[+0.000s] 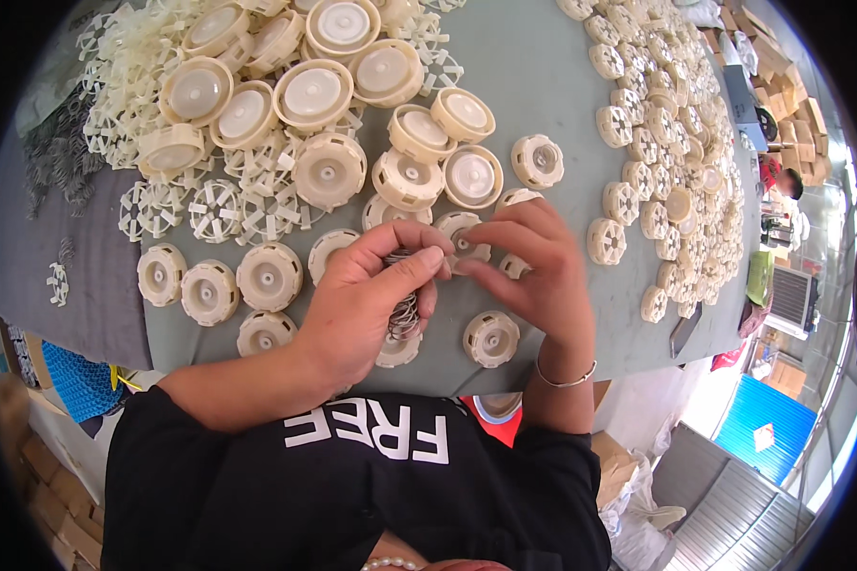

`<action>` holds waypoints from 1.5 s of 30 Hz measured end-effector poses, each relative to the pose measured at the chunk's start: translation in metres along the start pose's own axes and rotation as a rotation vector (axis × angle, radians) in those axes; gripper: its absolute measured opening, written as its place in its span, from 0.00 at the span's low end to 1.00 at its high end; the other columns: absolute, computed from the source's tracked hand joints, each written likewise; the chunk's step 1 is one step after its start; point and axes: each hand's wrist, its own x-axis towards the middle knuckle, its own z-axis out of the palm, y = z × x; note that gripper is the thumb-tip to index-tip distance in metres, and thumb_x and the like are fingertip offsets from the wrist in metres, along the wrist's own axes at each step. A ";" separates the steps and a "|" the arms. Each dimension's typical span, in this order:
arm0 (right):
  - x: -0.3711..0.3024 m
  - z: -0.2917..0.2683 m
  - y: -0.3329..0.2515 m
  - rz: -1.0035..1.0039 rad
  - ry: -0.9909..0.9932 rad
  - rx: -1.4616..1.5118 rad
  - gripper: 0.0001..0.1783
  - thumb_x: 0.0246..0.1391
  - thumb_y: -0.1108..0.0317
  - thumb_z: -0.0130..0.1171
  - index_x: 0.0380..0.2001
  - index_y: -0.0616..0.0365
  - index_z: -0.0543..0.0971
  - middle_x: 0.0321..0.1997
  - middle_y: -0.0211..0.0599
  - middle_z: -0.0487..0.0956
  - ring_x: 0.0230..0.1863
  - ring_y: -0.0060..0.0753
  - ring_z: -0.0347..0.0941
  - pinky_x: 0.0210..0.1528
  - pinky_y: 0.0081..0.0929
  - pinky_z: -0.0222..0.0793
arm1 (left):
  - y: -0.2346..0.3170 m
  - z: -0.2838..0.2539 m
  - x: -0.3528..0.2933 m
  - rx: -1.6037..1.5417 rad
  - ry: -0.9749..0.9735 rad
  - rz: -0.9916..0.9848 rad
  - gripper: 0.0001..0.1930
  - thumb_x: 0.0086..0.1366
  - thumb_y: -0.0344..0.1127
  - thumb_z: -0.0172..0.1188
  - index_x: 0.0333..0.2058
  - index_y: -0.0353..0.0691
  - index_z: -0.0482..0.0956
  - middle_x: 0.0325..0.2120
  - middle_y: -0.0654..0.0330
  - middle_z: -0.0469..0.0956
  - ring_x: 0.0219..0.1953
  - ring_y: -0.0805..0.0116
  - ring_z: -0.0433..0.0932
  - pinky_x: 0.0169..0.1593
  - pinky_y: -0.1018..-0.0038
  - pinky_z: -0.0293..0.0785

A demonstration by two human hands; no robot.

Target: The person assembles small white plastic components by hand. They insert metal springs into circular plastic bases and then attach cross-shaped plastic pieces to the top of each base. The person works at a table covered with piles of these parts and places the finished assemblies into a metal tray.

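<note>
My left hand (357,290) is closed around a bunch of thin metal coil springs (405,316), which shows between the fingers and hangs below them. Close beside its thumb tip is my right hand (541,271), fingers curved, with a gap between thumb and forefinger; nothing shows in that gap. Under and around both hands lie round cream plastic caps, hollow side up with a small post in the middle, such as one cap (269,276) left of my hands and another cap (491,339) below my right hand. My hands partly cover several more.
Beyond my hands, cream caps with white discs (312,92) are heaped beside a pile of pale spoked plastic rings (129,105). Dark springs (62,143) lie at the far left. Many slotted cream parts (621,203) spread along the right side of the grey-green table (557,100).
</note>
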 end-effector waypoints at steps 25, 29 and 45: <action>0.058 -0.007 0.007 0.044 -0.124 -0.244 0.26 0.45 0.70 0.74 0.50 0.56 0.81 0.51 0.43 0.80 0.52 0.51 0.75 0.55 0.44 0.71 | 0.000 -0.003 -0.006 -0.240 -0.103 -0.083 0.22 0.67 0.24 0.50 0.60 0.40 0.69 0.51 0.59 0.74 0.49 0.69 0.76 0.51 0.65 0.76; 0.055 -0.009 0.006 0.180 -0.122 -0.148 0.24 0.43 0.72 0.73 0.47 0.57 0.81 0.50 0.43 0.79 0.51 0.51 0.74 0.56 0.43 0.71 | -0.002 -0.002 -0.004 -0.211 -0.129 -0.068 0.23 0.67 0.22 0.49 0.60 0.40 0.68 0.53 0.59 0.71 0.55 0.66 0.75 0.60 0.59 0.76; -0.085 -0.001 0.007 0.439 0.497 -0.120 0.25 0.48 0.88 0.56 0.49 0.56 0.84 0.55 0.44 0.79 0.45 0.38 0.81 0.43 0.29 0.77 | 0.000 0.009 -0.006 -0.004 -0.065 -0.086 0.15 0.72 0.26 0.56 0.56 0.40 0.71 0.54 0.58 0.77 0.60 0.61 0.78 0.56 0.62 0.82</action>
